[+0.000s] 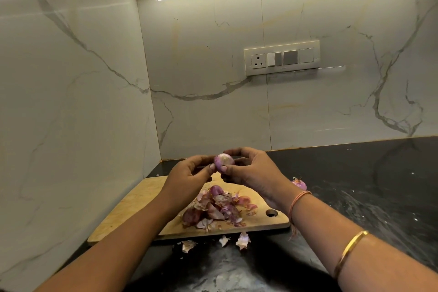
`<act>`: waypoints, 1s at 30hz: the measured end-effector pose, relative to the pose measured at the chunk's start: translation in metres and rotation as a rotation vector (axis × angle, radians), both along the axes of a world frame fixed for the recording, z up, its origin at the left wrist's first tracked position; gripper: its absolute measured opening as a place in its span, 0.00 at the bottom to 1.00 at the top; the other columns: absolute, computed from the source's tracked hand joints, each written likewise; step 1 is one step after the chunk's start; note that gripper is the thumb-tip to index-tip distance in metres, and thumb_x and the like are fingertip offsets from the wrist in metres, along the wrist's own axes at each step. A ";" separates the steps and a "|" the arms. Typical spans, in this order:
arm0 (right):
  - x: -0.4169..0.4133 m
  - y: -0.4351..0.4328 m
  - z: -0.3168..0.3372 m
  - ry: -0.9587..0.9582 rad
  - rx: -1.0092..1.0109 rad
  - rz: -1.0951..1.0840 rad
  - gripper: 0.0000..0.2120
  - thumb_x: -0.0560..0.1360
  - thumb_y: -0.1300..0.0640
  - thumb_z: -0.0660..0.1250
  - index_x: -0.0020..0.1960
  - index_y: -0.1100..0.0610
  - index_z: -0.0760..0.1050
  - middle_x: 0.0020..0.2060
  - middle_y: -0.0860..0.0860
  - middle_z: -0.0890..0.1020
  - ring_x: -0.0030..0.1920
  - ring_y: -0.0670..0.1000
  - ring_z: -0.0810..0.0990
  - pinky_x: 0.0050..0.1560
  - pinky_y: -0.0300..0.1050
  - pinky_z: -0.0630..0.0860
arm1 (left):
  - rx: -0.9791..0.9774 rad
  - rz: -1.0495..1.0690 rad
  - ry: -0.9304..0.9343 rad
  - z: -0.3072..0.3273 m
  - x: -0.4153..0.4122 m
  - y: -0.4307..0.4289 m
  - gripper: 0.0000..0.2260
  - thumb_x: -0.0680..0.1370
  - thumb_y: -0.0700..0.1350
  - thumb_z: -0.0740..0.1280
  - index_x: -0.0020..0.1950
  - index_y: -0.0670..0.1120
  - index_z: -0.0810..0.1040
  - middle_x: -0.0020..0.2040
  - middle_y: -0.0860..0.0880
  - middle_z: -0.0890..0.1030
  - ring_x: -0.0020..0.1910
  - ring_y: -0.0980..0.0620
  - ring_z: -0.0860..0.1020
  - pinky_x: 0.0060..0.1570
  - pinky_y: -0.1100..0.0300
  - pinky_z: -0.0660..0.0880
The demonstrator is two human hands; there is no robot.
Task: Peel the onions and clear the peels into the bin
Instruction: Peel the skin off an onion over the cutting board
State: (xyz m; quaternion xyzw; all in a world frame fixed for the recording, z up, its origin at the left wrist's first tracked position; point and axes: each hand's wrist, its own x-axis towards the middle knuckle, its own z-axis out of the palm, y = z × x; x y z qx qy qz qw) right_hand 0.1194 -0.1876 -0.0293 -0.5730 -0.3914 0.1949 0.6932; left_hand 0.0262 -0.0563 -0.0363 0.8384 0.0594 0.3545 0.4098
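A small peeled purple onion point(223, 161) is held in the air above the wooden chopping board point(132, 206). My left hand point(189, 174) pinches its left side with thumb and fingers. My right hand point(251, 170) grips its right side, fingers curled over the top and thumb below. A heap of purple and papery onion peels point(216, 208) lies on the board under my hands. Another onion point(299, 184) sits on the counter, partly hidden behind my right wrist.
A few loose peels point(243, 240) lie on the dark counter point(355, 185) in front of the board. Marble walls close the corner at left and behind. A switch plate point(282, 57) is on the back wall. No bin is in view.
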 end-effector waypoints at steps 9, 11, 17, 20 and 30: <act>0.002 0.000 0.000 -0.081 -0.004 -0.001 0.16 0.70 0.71 0.71 0.54 0.60 0.75 0.52 0.61 0.81 0.46 0.53 0.81 0.45 0.42 0.81 | -0.129 -0.015 -0.013 0.001 0.000 0.007 0.05 0.73 0.43 0.69 0.48 0.46 0.78 0.43 0.47 0.82 0.43 0.51 0.81 0.42 0.65 0.78; 0.003 0.000 0.000 -0.089 -0.005 -0.017 0.16 0.69 0.70 0.71 0.54 0.60 0.75 0.51 0.61 0.81 0.45 0.53 0.81 0.44 0.42 0.81 | -0.148 0.001 -0.039 0.001 0.000 0.006 0.04 0.72 0.43 0.69 0.45 0.44 0.78 0.40 0.46 0.81 0.40 0.51 0.80 0.39 0.65 0.78; 0.001 0.004 -0.002 -0.270 -0.089 -0.170 0.15 0.66 0.61 0.77 0.50 0.58 0.75 0.43 0.57 0.81 0.37 0.53 0.81 0.39 0.47 0.82 | -0.032 0.142 -0.060 0.004 0.001 0.003 0.06 0.72 0.44 0.71 0.42 0.43 0.77 0.38 0.43 0.80 0.38 0.47 0.79 0.41 0.56 0.79; -0.001 0.004 -0.001 -0.436 -0.162 -0.297 0.17 0.65 0.55 0.78 0.49 0.57 0.74 0.41 0.54 0.81 0.35 0.54 0.82 0.38 0.47 0.82 | 0.057 0.199 -0.056 0.004 0.000 0.000 0.06 0.72 0.44 0.71 0.41 0.43 0.76 0.37 0.42 0.80 0.38 0.42 0.79 0.42 0.49 0.78; -0.003 -0.001 0.002 -0.241 -0.096 -0.117 0.18 0.66 0.63 0.76 0.54 0.56 0.76 0.42 0.52 0.78 0.39 0.51 0.80 0.44 0.46 0.82 | 0.103 0.207 -0.060 0.005 -0.002 -0.004 0.05 0.72 0.42 0.69 0.40 0.43 0.74 0.35 0.44 0.79 0.35 0.47 0.80 0.41 0.49 0.79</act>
